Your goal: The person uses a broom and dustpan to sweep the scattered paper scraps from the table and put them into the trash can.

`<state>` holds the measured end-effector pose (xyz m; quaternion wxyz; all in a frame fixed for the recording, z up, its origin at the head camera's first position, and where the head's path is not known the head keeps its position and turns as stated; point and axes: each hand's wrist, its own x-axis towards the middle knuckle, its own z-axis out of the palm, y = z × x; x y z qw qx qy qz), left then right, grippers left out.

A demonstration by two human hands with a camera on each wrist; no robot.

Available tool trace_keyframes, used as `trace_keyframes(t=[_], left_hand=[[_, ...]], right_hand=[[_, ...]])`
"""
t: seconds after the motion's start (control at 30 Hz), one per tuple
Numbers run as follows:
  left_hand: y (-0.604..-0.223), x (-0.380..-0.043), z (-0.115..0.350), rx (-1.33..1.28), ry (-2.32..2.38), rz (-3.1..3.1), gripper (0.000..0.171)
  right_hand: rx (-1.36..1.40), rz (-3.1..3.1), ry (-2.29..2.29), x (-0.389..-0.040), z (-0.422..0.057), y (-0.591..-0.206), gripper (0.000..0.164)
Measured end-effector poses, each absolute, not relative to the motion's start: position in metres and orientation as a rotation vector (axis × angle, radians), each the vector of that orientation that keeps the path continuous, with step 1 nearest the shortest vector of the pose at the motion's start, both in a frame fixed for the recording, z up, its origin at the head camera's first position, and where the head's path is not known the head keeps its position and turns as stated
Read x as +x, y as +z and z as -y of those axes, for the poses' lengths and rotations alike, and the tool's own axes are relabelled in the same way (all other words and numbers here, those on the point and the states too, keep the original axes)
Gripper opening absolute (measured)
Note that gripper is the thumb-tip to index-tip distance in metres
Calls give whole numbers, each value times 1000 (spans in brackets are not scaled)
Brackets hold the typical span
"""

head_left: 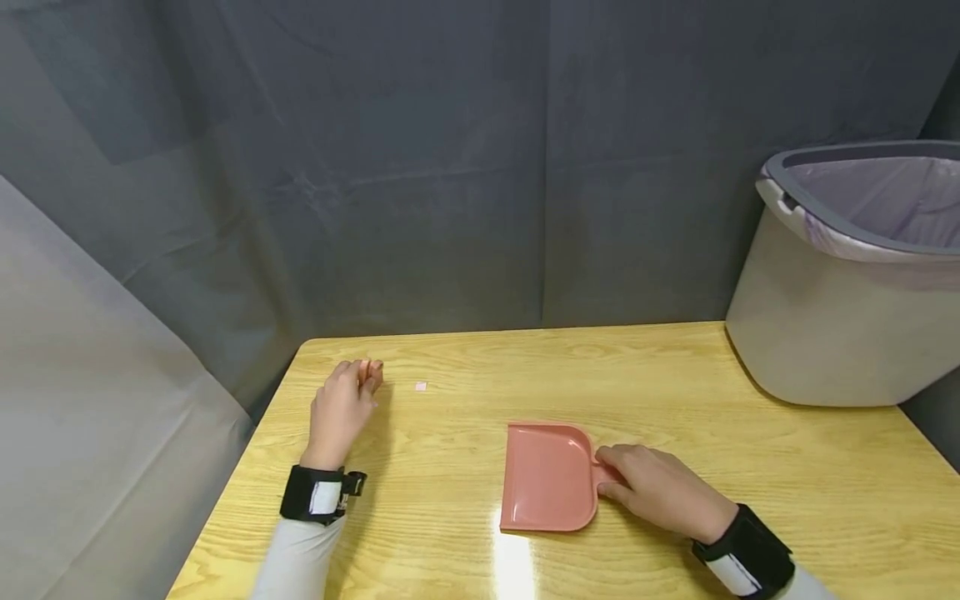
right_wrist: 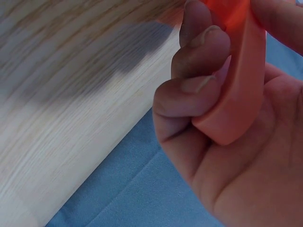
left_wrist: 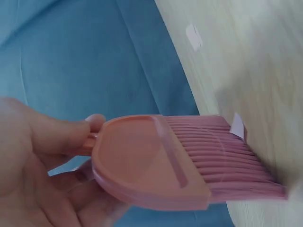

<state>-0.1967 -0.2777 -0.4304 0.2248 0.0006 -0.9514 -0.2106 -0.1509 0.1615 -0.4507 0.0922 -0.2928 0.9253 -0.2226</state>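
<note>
My left hand (head_left: pixel 339 415) grips the short handle of a pink hand brush (left_wrist: pixel 139 158) over the left part of the table. In the left wrist view its bristles (left_wrist: pixel 215 156) reach down at the tabletop, and a small white paper scrap (left_wrist: pixel 237 126) lies against their edge. Another scrap (left_wrist: pixel 193 37) is farther off on the wood. The head view shows one pale scrap (head_left: pixel 421 386) right of that hand, while the brush is mostly hidden there. With curled fingers, my right hand (head_left: pixel 663 490) holds the handle (right_wrist: pixel 241 90) of a pink dustpan (head_left: pixel 549 479), whose straight edge faces left.
A light wooden table (head_left: pixel 435 467) spreads under both hands. At the back right stands a grey bin (head_left: pixel 832 325) with a dark rim and a plastic liner. Dark cloth (head_left: pixel 420 183) hangs behind the table, and a pale cloth (head_left: pixel 97 417) is at the left.
</note>
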Motion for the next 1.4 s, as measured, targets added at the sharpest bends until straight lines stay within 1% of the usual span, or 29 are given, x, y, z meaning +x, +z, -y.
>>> trace_keyframes(t=[0.2,0.37,0.53,0.8,0.97,1.07,1.3,1.4], left_hand=[[-435,-201,248,-118,-599,2593,15],[-438,-200,234,-198,-597,2599,17],[-434,-196,228,-258,-622,2616,19],[-419,-184,217,-388,-671,2704,8],[-410,-175,209,-477,-719,2762,12],[-406,-171,206,-506,-788,2807,10],[-397,-162,203,-606,-976,2853,13],[-396,-161,205,-623,-962,2836,13]], right_hand=[[-857,-2755,-654,-151,-163,-450,13],[-848,-2762,-639,-152,-164,-450,12],[-880,-2763,-651,-151,-164,-450,13],[-915,-2779,-648,-152,-165,-447,15],[-904,-2773,-652,-152,-164,-447,14],[-906,-2775,-659,-152,-164,-446,13],[-900,-2770,-669,-153,-164,-446,12],[-900,-2765,-663,-153,-164,-447,12]])
